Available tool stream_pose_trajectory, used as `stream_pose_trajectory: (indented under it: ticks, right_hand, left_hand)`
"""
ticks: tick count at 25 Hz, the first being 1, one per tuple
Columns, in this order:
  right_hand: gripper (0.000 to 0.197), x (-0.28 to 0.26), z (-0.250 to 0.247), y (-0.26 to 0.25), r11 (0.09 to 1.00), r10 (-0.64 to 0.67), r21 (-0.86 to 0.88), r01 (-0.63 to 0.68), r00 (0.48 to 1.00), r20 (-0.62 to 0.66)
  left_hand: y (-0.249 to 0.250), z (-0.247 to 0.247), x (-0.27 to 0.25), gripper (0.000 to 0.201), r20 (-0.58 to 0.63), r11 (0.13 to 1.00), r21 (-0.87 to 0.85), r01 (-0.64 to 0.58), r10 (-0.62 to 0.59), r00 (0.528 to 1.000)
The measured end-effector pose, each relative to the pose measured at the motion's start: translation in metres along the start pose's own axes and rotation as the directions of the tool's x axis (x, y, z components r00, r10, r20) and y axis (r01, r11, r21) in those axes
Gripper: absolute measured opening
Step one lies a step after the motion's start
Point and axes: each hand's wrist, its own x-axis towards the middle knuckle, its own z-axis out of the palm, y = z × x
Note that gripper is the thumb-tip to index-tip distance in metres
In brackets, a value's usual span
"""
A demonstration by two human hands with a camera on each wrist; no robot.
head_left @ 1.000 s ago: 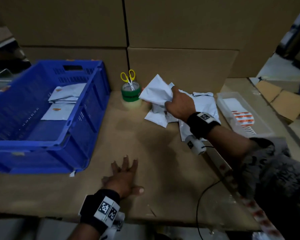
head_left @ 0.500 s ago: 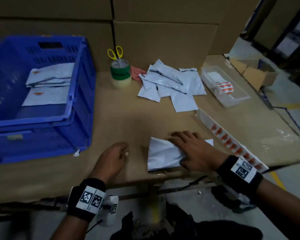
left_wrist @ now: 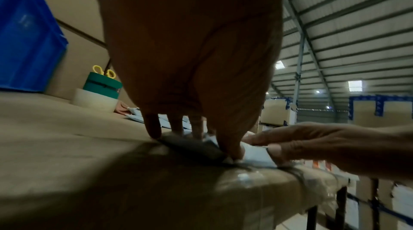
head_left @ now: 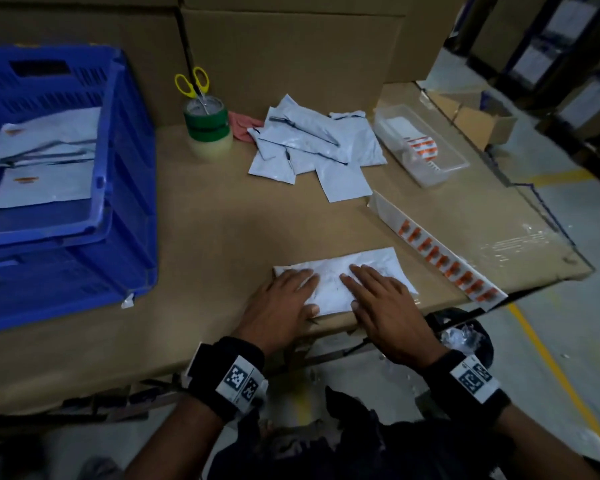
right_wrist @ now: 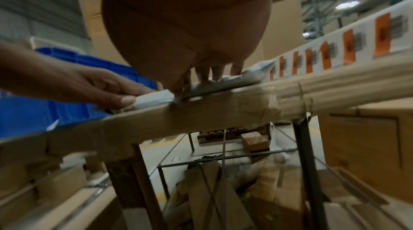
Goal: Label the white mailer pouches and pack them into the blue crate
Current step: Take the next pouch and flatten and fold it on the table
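On the far left of the brown cardboard-covered table (head_left: 205, 216) sits the big blue plastic crate (head_left: 125, 188), and white flat mailer pouches with small orange labels (head_left: 45, 161) lie inside it. To the right of the crate stands a stack of tape rolls, green on top and clear below (head_left: 208, 129), with yellow-handled scissors (head_left: 193, 84) poking up out of the middle. Just beside the tape is a small pink cloth (head_left: 241, 124), and touching it is a messy pile of white plastic mailer pouches (head_left: 316, 143). Near the front edge of the table lies one crinkled white mailer pouch (head_left: 336, 282), flat on the cardboard. The left hand (head_left: 281, 306) presses down on the left part of this pouch, with its fingers straight and close together. The right hand (head_left: 385, 306) presses down on the right part, with its fingers straight and a little spread. Neither hand is curled around the pouch. To the right of the pouch lies a long white strip of orange labels (head_left: 440, 254), slanting along the table. Behind it, near the far right edge, sits a clear plastic tray (head_left: 430, 157) that holds more orange labels.
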Motion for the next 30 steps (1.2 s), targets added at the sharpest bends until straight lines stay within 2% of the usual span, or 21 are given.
stream_pose_trajectory:
  ticks: [3, 6, 8, 11, 14, 21, 24, 27, 30]
  right_hand:
    - [0.056, 0.013, -0.003, 0.002, 0.991, 0.115, 0.074, -0.111, 0.992, -0.048]
    - [0.062, 0.026, 0.01, -0.002, 0.981, 0.185, -0.056, -0.185, 0.983, -0.012]
    - [0.061, 0.024, 0.018, 0.001, 0.975, 0.191, -0.107, -0.193, 0.981, -0.027]
    - [0.059, 0.015, 0.023, 0.005, 0.976, 0.168, -0.13, -0.175, 0.984, -0.066]
    - [0.059, 0.013, 0.024, 0.004, 0.98, 0.172, -0.091, -0.176, 0.984, -0.048]
    - [0.059, 0.015, 0.025, 0.009, 0.982, 0.179, -0.063, -0.181, 0.983, -0.027]
    - [0.058, 0.016, 0.026, 0.009, 0.982, 0.178, -0.062, -0.181, 0.983, -0.037]
    - [0.058, 0.014, 0.026, 0.01, 0.982, 0.174, -0.064, -0.176, 0.984, -0.033]
    - [0.059, 0.018, 0.025, 0.011, 0.984, 0.175, -0.035, -0.175, 0.984, -0.015]
  left_hand:
    - [0.002, -0.002, 0.006, 0.057, -0.071, 0.999, -0.045, 0.017, -0.02, 0.997]
    - [0.016, 0.002, 0.018, 0.079, -0.031, 0.999, 0.034, -0.022, 0.023, 0.999]
    - [0.021, 0.009, 0.022, 0.086, 0.009, 0.997, 0.061, -0.047, 0.047, 0.999]
    - [0.018, 0.017, 0.019, 0.079, -0.051, 0.995, 0.091, -0.044, 0.049, 0.998]
    - [0.016, 0.025, 0.015, 0.075, -0.085, 0.997, 0.067, -0.047, 0.052, 0.995]
    - [0.019, 0.027, 0.013, 0.077, -0.069, 0.999, 0.031, -0.006, 0.008, 0.998]
    - [0.02, 0.023, 0.015, 0.071, -0.065, 0.999, -0.036, 0.005, -0.008, 0.998]
    - [0.022, 0.022, 0.014, 0.063, -0.083, 1.0, -0.015, 0.006, -0.008, 0.996]
    - [0.022, 0.024, 0.016, 0.064, -0.075, 0.999, -0.008, 0.032, -0.032, 0.997]
